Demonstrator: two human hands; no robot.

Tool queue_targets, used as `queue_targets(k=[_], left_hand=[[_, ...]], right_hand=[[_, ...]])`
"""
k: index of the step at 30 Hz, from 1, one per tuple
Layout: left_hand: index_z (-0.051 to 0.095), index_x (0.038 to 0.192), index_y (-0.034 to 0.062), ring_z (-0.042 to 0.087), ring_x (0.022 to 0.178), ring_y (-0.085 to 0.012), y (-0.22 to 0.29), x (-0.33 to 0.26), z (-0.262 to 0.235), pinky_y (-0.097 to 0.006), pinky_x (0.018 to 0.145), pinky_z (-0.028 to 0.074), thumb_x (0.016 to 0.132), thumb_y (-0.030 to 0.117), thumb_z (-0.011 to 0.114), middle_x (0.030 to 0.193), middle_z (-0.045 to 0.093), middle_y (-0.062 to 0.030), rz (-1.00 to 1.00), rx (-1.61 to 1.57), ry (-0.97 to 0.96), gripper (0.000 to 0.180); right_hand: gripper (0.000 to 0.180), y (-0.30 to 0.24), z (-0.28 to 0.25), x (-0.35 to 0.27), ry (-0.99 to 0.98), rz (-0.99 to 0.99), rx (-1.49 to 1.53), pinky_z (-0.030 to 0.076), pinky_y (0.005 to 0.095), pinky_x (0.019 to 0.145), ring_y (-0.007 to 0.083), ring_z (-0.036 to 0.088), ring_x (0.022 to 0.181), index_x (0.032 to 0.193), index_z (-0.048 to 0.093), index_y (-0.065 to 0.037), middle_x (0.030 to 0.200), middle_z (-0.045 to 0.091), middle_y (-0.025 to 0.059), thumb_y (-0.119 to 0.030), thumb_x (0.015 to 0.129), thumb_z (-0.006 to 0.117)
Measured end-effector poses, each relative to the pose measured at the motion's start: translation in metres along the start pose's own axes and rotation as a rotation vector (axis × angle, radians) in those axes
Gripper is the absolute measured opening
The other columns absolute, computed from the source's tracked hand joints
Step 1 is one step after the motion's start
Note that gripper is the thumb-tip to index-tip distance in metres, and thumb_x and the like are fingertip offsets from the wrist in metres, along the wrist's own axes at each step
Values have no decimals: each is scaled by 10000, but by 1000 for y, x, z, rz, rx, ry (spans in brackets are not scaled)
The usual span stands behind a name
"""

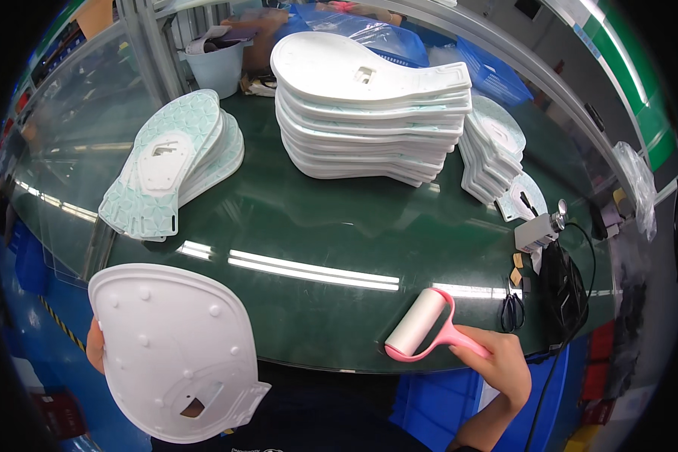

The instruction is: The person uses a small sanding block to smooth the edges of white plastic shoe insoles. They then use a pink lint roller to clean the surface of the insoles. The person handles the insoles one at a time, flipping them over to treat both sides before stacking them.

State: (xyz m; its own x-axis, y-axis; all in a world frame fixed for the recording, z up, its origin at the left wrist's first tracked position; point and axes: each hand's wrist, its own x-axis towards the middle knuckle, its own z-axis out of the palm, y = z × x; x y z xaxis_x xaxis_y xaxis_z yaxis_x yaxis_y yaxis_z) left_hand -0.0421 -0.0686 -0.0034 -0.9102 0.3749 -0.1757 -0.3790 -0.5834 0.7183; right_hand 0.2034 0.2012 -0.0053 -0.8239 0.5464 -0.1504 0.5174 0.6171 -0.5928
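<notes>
Right hand (505,365) clamped around pink lint roller (423,328), roller's long axis toward upper right.

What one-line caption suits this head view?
Left hand holds a white moulded panel; right hand grips a pink lint roller on the green table.

Green table (331,226) with white panel stacks (369,113), scissors (512,311)

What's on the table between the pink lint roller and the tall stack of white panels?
Nothing: in the head view, only bare dark green table top with light reflections lies between the lint roller, held by the right hand, and the stack of white panels.
</notes>
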Motion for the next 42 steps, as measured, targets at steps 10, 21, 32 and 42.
queue_targets(k=[10, 21, 32, 42], left_hand=[[481, 1153, 7, 598, 888, -254, -1, -9, 11, -372, 733, 520, 862, 336, 416, 1080, 555, -174, 25, 35, -39, 444], [486, 1149, 11, 599, 887, -255, -15, -2, 10, -373, 732, 521, 859, 342, 420, 1077, 557, -172, 5, 23, -3, 445], [491, 1145, 14, 600, 885, -256, 11, -13, -4, -374, 730, 521, 857, 348, 423, 1074, 559, -170, 56, 19, -6, 446], [495, 1141, 17, 601, 883, -257, 1, -11, -8, -375, 729, 522, 854, 354, 427, 1072, 561, -168, 16, 15, 0, 448]], right_hand=[[339, -73, 119, 106, 142, -319, 246, 471, 344, 651, 306, 599, 772, 1092, 558, -87, 868, 627, 135, -285, 818, 578], [287, 22, -16, -73, -82, 277, 8, 482, 305, 601, 254, 628, 683, 949, 655, -94, 802, 644, 115, -201, 686, 690], [269, -62, 76, 71, 33, -279, 14, 459, 385, 547, 304, 589, 603, 1015, 587, -112, 673, 607, 130, -288, 813, 559], [279, -21, 9, -2, -118, 10, -86, 473, 352, 567, 304, 599, 625, 966, 648, -129, 707, 617, 129, -279, 731, 644]])
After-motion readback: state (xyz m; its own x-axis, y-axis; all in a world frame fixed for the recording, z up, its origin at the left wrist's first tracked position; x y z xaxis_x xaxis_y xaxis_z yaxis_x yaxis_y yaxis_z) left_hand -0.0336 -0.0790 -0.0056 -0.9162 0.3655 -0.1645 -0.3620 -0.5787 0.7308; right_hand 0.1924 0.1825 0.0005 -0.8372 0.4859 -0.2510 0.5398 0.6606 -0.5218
